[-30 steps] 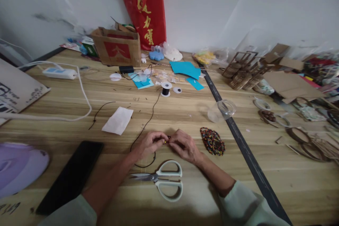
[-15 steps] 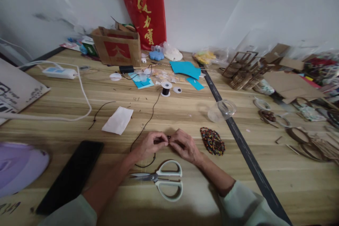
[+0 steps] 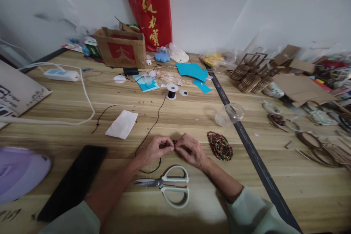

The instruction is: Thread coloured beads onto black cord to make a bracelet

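My left hand (image 3: 156, 150) and my right hand (image 3: 191, 150) meet fingertip to fingertip above the wooden table, thumbs and forefingers pinched. Between them a small dark beaded piece (image 3: 174, 142) shows; its details are too small to tell. A black cord (image 3: 154, 124) runs from the spool (image 3: 172, 92) down to my left hand and loops below it. Scissors (image 3: 164, 183) with pale handles lie just below my hands, blades to the left. A coil of multicoloured beads (image 3: 220, 146) rests to the right of my right hand.
White paper (image 3: 122, 124) and a short black cord lie to the left, above a black phone (image 3: 72, 182). A clear plastic container (image 3: 229, 114) stands on the right near a dark strip. Behind are a cardboard box (image 3: 120, 49), blue sheets (image 3: 192, 72) and wooden pieces (image 3: 248, 75).
Slightly more of the dark beaded piece shows between my fingertips. Both hands are otherwise almost unmoved.
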`<state>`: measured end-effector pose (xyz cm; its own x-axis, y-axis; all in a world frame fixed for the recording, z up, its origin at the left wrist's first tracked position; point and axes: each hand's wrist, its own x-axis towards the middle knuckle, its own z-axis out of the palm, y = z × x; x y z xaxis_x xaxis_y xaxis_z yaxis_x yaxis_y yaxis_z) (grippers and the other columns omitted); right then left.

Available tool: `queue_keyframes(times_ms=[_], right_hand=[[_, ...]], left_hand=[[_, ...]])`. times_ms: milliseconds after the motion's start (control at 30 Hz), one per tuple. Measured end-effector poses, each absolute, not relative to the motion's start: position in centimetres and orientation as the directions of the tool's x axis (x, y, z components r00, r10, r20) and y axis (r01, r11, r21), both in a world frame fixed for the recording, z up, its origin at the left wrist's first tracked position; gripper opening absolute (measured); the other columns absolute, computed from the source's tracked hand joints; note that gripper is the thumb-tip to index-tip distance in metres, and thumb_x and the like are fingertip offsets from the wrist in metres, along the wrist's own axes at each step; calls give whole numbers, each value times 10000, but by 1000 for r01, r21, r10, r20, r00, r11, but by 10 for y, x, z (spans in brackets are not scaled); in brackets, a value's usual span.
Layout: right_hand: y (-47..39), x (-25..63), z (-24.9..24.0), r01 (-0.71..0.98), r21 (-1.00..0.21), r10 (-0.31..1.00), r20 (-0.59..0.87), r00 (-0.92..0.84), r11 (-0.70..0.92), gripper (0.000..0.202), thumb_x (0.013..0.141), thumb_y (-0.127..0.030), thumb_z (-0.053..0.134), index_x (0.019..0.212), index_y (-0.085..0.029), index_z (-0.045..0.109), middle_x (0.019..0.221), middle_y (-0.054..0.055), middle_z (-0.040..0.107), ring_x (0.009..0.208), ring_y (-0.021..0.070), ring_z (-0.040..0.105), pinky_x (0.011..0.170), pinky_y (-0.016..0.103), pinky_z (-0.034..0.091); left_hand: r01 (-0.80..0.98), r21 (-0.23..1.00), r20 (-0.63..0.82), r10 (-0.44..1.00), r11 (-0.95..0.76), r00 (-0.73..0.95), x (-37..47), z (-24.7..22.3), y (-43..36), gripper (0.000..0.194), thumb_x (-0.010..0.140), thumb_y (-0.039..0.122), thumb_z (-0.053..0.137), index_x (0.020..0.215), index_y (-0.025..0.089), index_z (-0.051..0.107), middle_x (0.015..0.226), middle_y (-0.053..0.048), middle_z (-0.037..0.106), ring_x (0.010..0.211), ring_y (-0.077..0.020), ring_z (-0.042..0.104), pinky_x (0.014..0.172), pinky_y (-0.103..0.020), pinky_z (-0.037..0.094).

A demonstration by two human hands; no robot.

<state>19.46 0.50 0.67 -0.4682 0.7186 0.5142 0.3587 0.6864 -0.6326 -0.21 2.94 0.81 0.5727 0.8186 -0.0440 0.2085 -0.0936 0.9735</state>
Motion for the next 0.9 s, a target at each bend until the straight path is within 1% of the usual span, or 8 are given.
queue_keyframes(times_ms=[133,333,567,633,700,767,833,900], right_hand=[[5,194,7,356,-647,729,508,-458,674,142,948,-268,495,875,-189,588,770,61,608,737,174,547,670,296,457],[5,194,4,354,-651,734,516,-442,671,117,943,-251,504,902,-187,591,802,71,625,749,176,557,678,300,466],[6,194,6,364,-635,724,511,-463,681,140,952,-256,484,884,-189,586,784,62,612,749,175,554,683,299,467],[7,194,6,369,-622,716,515,-472,691,144,954,-254,478,878,-191,581,777,61,604,741,175,543,672,298,465],[7,193,5,378,-609,710,515,-481,697,139,954,-248,476,878,-193,579,780,63,600,743,177,539,671,300,464],[7,193,4,390,-597,708,513,-486,701,129,952,-237,479,881,-195,578,789,63,601,752,178,537,678,302,462],[7,193,3,401,-590,708,510,-488,701,120,948,-223,485,878,-195,577,787,62,601,754,178,534,680,302,459],[7,193,3,406,-588,711,514,-481,700,112,943,-213,492,871,-191,576,783,64,600,750,178,530,673,299,455]], left_hand=[[186,979,-35,823,-87,567,-1,7,30,91,763,205,609,792,132,655,745,-31,688,704,-144,615,678,-244,473],[179,979,-15,844,-96,536,-5,9,32,167,828,211,519,872,147,666,873,-56,713,832,-170,637,768,-271,492],[264,939,61,866,-218,497,-7,11,26,196,855,182,476,887,156,668,883,-54,712,862,-176,642,796,-277,482],[316,905,109,872,-285,477,-7,13,25,201,857,169,464,890,163,663,898,-58,706,874,-178,638,799,-275,480],[369,853,193,879,-370,435,-9,17,25,191,847,154,463,879,164,651,894,-64,692,875,-179,631,806,-275,475],[435,790,264,881,-431,394,-12,24,26,157,833,154,481,854,166,636,857,-62,678,828,-174,627,784,-269,473],[526,722,247,878,-449,410,-17,36,27,111,812,163,516,820,175,626,808,-44,674,741,-163,615,724,-259,463],[644,629,132,876,-435,463,-21,49,25,82,799,200,564,739,185,618,710,-20,659,669,-162,596,663,-259,434]])
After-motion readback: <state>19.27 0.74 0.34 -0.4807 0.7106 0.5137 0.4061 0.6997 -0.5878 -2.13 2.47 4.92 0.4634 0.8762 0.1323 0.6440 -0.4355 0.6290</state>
